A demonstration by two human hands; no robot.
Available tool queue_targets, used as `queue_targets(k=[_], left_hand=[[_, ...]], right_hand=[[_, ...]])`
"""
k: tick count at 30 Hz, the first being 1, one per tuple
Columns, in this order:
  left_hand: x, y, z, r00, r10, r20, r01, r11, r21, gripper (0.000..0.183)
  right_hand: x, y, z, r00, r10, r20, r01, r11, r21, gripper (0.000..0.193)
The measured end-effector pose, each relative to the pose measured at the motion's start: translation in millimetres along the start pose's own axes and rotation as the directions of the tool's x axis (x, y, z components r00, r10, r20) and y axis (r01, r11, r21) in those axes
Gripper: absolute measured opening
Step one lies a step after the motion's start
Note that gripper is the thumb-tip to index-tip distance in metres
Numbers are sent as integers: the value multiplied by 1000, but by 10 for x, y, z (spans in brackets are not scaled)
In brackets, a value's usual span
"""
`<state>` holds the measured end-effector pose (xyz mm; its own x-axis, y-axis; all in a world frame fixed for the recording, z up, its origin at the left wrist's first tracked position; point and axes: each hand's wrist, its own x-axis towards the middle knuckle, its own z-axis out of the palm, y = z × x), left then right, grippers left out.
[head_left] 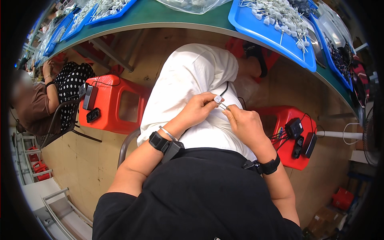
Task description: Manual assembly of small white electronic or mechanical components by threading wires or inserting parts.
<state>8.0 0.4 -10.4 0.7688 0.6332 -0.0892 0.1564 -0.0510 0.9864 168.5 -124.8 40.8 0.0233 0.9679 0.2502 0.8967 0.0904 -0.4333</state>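
Over my lap, my left hand pinches a small white square-headed piece between thumb and fingers. It resembles the pieces with thin pale stems heaped on the blue tray at the far right. My right hand is closed beside it, thumb and forefinger gripping a thin rod that slants up to the white head. I cannot tell whether this rod is the piece's own stem or a separate slim tool. The two hands are close together, fingertips slightly apart.
A green table curves across the far side, bearing blue trays and a clear plastic bag. Red stools stand left and right, with black devices and cables on them. Another person sits at far left; a fan stands right.
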Motion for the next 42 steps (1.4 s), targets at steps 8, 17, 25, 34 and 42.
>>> queue_targets(k=[8, 17, 25, 34, 42], left_hand=[[8, 32, 0, 1000, -20, 11, 19, 1000, 6, 20], [5, -18, 8, 996, -84, 24, 84, 996, -8, 20], [-6, -17, -14, 994, -102, 36, 102, 995, 20, 21], [-6, 86, -9, 1000, 9, -10, -10, 998, -56, 21], [-2, 28, -15, 994, 108, -8, -108, 993, -43, 22]], right_hand=[[12, 16, -21, 997, -35, -70, 32, 998, -54, 23], [2, 20, 16, 988, -139, -70, 110, 943, -314, 19], [-5, 45, 24, 976, -207, -71, 157, 889, -430, 21], [15, 61, -7, 962, -243, -121, 182, 907, -379, 25], [24, 42, -18, 964, -221, -147, 164, 932, -322, 27]])
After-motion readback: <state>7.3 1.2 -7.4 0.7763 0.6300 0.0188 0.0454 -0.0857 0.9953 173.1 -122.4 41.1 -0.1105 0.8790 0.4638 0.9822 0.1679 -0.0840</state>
